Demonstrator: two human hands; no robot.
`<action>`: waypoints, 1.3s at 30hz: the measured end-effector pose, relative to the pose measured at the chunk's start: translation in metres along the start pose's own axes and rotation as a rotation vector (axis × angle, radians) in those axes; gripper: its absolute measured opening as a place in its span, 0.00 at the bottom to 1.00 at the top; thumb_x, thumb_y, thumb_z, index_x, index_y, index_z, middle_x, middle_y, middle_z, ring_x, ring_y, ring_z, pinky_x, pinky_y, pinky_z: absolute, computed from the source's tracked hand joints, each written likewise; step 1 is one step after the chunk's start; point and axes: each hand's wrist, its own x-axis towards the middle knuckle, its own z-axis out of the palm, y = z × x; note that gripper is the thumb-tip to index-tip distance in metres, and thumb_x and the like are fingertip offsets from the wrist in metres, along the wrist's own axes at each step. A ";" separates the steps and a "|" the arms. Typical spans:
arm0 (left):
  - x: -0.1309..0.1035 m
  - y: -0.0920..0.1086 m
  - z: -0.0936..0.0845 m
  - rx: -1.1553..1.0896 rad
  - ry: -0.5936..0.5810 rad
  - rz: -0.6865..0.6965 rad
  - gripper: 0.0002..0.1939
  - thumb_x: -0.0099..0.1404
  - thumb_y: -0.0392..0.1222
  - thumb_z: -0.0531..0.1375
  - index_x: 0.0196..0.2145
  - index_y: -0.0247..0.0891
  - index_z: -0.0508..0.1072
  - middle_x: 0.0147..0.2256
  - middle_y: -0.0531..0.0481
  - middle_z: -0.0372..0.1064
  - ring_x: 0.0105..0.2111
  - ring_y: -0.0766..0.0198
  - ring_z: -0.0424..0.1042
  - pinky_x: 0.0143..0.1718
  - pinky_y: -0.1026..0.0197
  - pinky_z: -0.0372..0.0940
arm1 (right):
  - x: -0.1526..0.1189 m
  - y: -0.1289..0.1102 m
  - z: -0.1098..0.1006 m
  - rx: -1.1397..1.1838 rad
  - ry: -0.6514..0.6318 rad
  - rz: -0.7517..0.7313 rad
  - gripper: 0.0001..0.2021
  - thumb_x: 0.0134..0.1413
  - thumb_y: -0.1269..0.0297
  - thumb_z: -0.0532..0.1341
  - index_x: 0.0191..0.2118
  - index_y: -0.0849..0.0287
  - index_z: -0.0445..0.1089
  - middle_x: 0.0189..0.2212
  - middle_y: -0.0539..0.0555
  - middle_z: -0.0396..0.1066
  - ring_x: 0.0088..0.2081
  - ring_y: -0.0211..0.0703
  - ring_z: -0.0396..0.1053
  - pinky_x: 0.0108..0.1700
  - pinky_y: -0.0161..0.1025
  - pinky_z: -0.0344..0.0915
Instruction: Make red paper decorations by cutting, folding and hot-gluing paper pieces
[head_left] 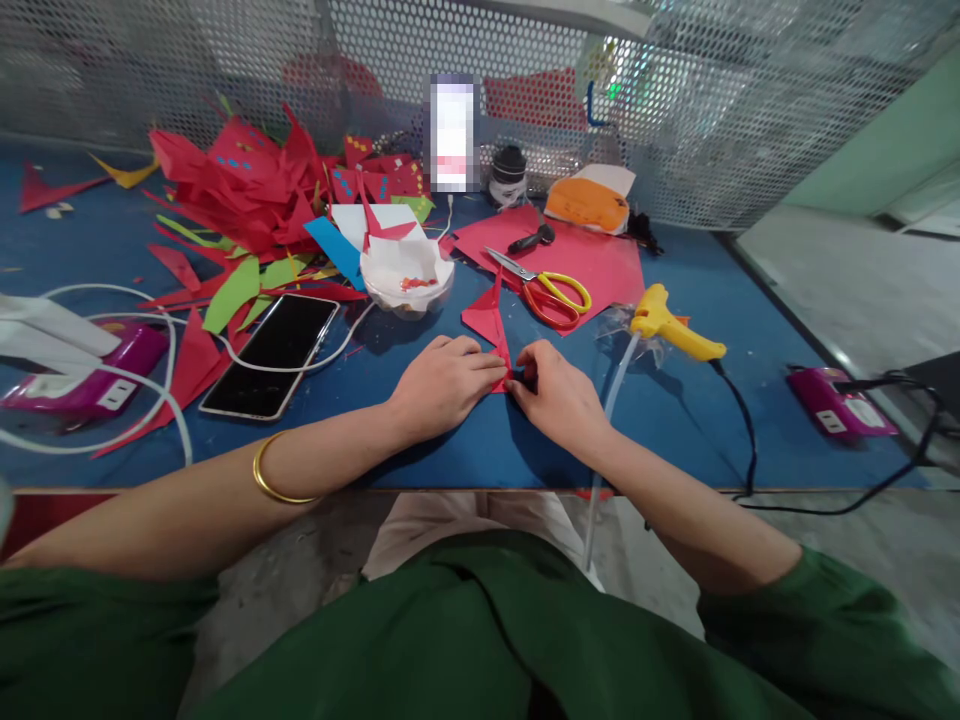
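A folded piece of red paper (489,322) lies on the blue table in front of me, its narrow end pointing away. My left hand (448,386) rests over its near left side, fingers together and pressing it to the table. From the right, my right hand (556,392) pinches the near edge of the same paper between thumb and bent fingers. Just beyond the hands are scissors (541,283) with one yellow and one red handle, lying on a larger red sheet (600,262). A yellow glue gun (671,325) lies to the right of my right hand.
Red, green and blue paper pieces (255,185) are heaped at the back left. A lined bowl (407,272), a black phone (274,355) and white cables lie nearer. Purple power strips (840,403) sit at both sides. A perforated metal screen (360,60) stands behind.
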 end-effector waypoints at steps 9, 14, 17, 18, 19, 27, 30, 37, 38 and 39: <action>-0.001 0.000 0.002 0.060 -0.018 0.020 0.17 0.75 0.41 0.49 0.53 0.38 0.73 0.51 0.49 0.76 0.48 0.57 0.67 0.42 0.54 0.56 | -0.005 -0.001 -0.006 -0.190 -0.001 -0.204 0.15 0.63 0.67 0.54 0.55 0.60 0.61 0.49 0.58 0.74 0.40 0.47 0.74 0.35 0.39 0.62; -0.001 0.000 0.000 0.067 -0.057 0.004 0.16 0.75 0.41 0.50 0.52 0.37 0.73 0.48 0.48 0.76 0.48 0.57 0.68 0.43 0.54 0.57 | -0.004 -0.004 -0.011 -0.437 -0.105 -0.289 0.19 0.66 0.69 0.49 0.59 0.67 0.60 0.38 0.61 0.77 0.39 0.49 0.74 0.34 0.39 0.60; -0.001 0.000 -0.002 0.062 -0.035 0.008 0.15 0.75 0.41 0.50 0.50 0.39 0.74 0.48 0.49 0.77 0.49 0.57 0.68 0.45 0.53 0.57 | -0.002 -0.003 -0.014 -0.485 -0.155 -0.300 0.17 0.66 0.68 0.48 0.56 0.68 0.63 0.37 0.63 0.77 0.38 0.50 0.73 0.33 0.39 0.59; -0.001 0.001 -0.003 0.060 -0.025 0.026 0.15 0.75 0.41 0.50 0.48 0.40 0.75 0.47 0.51 0.77 0.49 0.57 0.68 0.46 0.53 0.56 | -0.001 -0.003 -0.015 -0.492 -0.167 -0.299 0.17 0.67 0.67 0.48 0.55 0.68 0.63 0.36 0.63 0.77 0.37 0.50 0.73 0.33 0.39 0.59; -0.001 0.001 -0.004 0.058 -0.019 0.052 0.15 0.75 0.40 0.50 0.47 0.41 0.76 0.47 0.52 0.77 0.50 0.58 0.68 0.47 0.53 0.56 | -0.001 -0.003 -0.016 -0.495 -0.180 -0.299 0.17 0.67 0.67 0.48 0.55 0.67 0.64 0.36 0.63 0.77 0.37 0.50 0.73 0.33 0.39 0.59; -0.003 0.014 -0.007 0.066 -0.076 0.207 0.17 0.73 0.36 0.48 0.48 0.35 0.75 0.48 0.45 0.76 0.49 0.56 0.69 0.49 0.52 0.57 | -0.002 -0.002 -0.023 -0.483 -0.243 -0.374 0.20 0.63 0.71 0.49 0.58 0.70 0.61 0.39 0.64 0.77 0.40 0.52 0.75 0.37 0.41 0.62; -0.004 0.017 -0.009 0.048 -0.107 0.194 0.17 0.72 0.36 0.49 0.51 0.33 0.73 0.48 0.43 0.76 0.48 0.54 0.69 0.49 0.51 0.57 | -0.004 0.003 -0.025 -0.415 -0.234 -0.399 0.21 0.63 0.71 0.48 0.60 0.70 0.59 0.41 0.64 0.77 0.42 0.52 0.75 0.41 0.41 0.64; -0.006 0.020 -0.013 0.065 -0.097 0.199 0.18 0.71 0.36 0.50 0.53 0.31 0.72 0.48 0.42 0.76 0.48 0.52 0.68 0.50 0.49 0.57 | -0.019 0.008 -0.032 -0.367 -0.189 -0.418 0.23 0.63 0.71 0.48 0.62 0.69 0.56 0.43 0.63 0.76 0.46 0.49 0.73 0.46 0.41 0.65; -0.006 0.020 -0.013 0.073 -0.090 0.203 0.18 0.70 0.36 0.50 0.53 0.31 0.72 0.48 0.42 0.76 0.48 0.52 0.68 0.50 0.49 0.57 | -0.021 0.006 -0.032 -0.405 -0.204 -0.426 0.22 0.63 0.71 0.48 0.61 0.70 0.57 0.43 0.64 0.76 0.46 0.50 0.72 0.45 0.41 0.65; -0.007 0.020 -0.013 0.082 -0.077 0.201 0.18 0.70 0.36 0.50 0.52 0.31 0.73 0.48 0.42 0.76 0.48 0.52 0.68 0.50 0.49 0.57 | -0.023 0.004 -0.033 -0.439 -0.216 -0.431 0.22 0.62 0.72 0.48 0.60 0.70 0.58 0.42 0.64 0.75 0.45 0.50 0.71 0.44 0.40 0.65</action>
